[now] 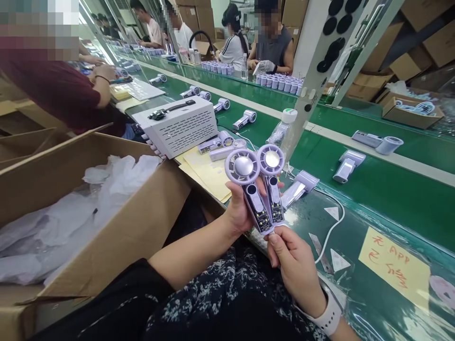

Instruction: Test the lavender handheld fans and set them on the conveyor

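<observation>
Two lilac handheld fans, a left fan (256,201) and a right fan (273,189), are held side by side with their round heads up. Through their clear handle fronts, dark circuit boards show. My left hand (239,208) wraps round the handles from the left, its fingers partly hidden behind them. At the bottom ends of the handles, my right hand (293,258) is closed, thumb and fingers pinching there. Just behind them, another lilac fan (300,187) lies on the bench top beside a white cable (339,220).
On my left stands an open carton (149,227) with white plastic bags (71,222). A vented metal box (181,125) sits on the bench by a clear bottle (280,130). Several fans lie along the green belt (313,147). A yellow note (394,267) lies right. Co-workers sit opposite and left.
</observation>
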Available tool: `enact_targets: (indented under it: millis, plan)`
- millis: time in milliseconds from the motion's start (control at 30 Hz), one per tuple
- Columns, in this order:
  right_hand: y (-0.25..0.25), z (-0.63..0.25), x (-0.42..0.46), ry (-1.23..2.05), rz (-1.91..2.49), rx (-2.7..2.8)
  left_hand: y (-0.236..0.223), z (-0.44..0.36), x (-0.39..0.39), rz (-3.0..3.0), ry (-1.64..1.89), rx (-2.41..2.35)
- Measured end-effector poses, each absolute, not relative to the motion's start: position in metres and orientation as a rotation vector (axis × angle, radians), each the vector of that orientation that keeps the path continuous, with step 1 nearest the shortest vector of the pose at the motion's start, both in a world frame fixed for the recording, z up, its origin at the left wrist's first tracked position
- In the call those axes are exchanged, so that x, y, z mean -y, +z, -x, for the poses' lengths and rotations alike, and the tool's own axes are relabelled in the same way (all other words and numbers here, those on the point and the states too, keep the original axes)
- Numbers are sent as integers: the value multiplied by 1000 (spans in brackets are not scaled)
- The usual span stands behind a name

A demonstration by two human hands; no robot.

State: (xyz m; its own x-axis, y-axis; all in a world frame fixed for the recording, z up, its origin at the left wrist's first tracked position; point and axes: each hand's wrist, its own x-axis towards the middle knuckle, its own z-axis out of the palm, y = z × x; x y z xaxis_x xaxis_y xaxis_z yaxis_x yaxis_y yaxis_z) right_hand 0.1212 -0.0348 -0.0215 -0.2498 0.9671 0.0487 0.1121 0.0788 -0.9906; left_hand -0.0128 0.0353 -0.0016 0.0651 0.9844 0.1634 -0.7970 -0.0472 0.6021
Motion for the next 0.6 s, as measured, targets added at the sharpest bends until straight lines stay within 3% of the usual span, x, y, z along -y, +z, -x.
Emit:
enact_targets:
  millis: [600]
  plan:
    - [-20, -119, 37, 1362, 1154, 1526, -10, 15, -40, -621, 1344, -360]
